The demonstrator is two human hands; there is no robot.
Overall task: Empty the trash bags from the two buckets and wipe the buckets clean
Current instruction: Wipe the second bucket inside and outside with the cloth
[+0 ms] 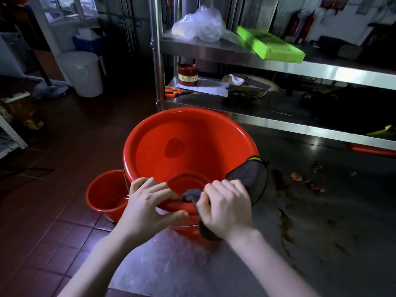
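Head view, sole cam.

- Item 1: large red bucket (162,136), upright on steel table (321,221) near its left edge, mouth open to camera, no bag inside. Near rim lies directly under both hands.
- Item 2: small red bucket (102,189), on tiled floor, just left of and below lg bucket, also no bag visible; some liquid at bottom, prob. water.
- Item 3: dark cloth (248,176), draped over lg bucket's near-right rim, running along rim from right side toward centre; one end hangs outside wall.
- Left hand (147,204): fingers curled over near rim, thumb outside wall, steadying the bucket.
- Right hand (225,209): closed around the cloth, pressing it onto rim; closer to cloth's bulk.
- Judgement: rim wipe under way on lg bucket; next stroke prob. runs along rim. Sm bucket is left-hand side, nearer left hand.
- Misc: debris, stains on table to the right.
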